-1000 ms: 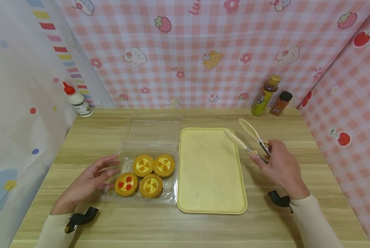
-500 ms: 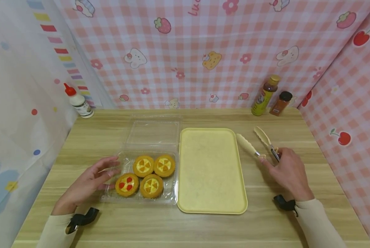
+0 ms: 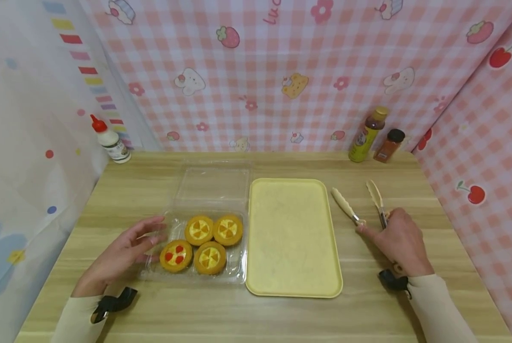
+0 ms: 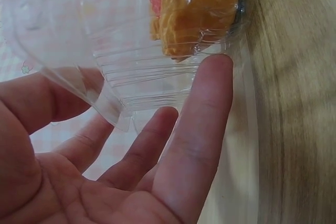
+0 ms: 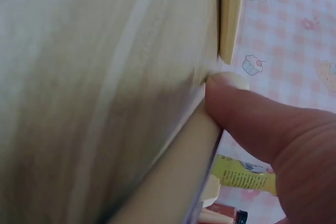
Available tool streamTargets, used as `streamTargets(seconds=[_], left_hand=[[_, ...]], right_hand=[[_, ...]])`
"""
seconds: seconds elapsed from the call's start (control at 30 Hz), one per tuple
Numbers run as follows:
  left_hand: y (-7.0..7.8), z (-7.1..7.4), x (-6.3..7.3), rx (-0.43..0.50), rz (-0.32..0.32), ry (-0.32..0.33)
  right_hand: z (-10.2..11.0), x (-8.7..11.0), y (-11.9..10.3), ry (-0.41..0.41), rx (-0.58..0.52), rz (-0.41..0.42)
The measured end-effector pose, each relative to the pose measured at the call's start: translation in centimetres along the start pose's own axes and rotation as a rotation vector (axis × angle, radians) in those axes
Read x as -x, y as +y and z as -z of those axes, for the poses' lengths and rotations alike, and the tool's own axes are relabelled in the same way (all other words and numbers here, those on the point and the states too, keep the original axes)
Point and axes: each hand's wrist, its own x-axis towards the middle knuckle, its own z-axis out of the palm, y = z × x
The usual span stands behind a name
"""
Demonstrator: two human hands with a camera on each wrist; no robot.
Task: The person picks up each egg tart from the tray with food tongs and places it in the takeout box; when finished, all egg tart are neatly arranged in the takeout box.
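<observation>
My left hand (image 3: 123,252) is at the left side of a clear plastic container (image 3: 238,267), its fingers relaxed; in the left wrist view the fingertips are right at the ribbed wall. Inside the container stand several tarts, one with red toppings (image 3: 176,256) and others with yellow wedges (image 3: 210,257). With my right hand (image 3: 399,243) I hold tongs (image 3: 343,204) low over the table, right of the tray; their cream tips point away and stand spread apart. In the right wrist view my thumb (image 5: 252,111) lies against the tongs' arm.
A pale yellow tray (image 3: 294,238) lies between container and tongs. The container's lid (image 3: 213,183) is folded back behind it. At the back right stand a yellow-labelled bottle (image 3: 367,136) and a black-capped jar (image 3: 388,146). A red-tipped white bottle (image 3: 111,140) stands back left.
My right hand has moved the tongs right and down, from over the tray's right edge to the table beside it. My left hand has stayed at the container.
</observation>
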Motion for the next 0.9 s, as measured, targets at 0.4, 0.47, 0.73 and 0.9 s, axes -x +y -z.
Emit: streamTargets(seconds=[0.4,0.47,0.73,0.9], left_hand=[[0.0,0.0,0.0,-0.020,-0.011,0.012],[0.0,-0.1,0.1,-0.022,-0.008,0.015],[0.0,0.2,0.2,-0.044,-0.016,0.040],[0.1,0.5,-0.1,-0.042,-0.038,0.053]], right_hand=[[0.6,-0.1,-0.2,-0.034,0.055,-0.015],[0.8,0.0,-0.6,0.007,0.074,0.006],[1.5,-0.1,-3.9,0.152,0.105,0.126],[1.2,-0.4,-6.3,0.127,0.053,0.192]])
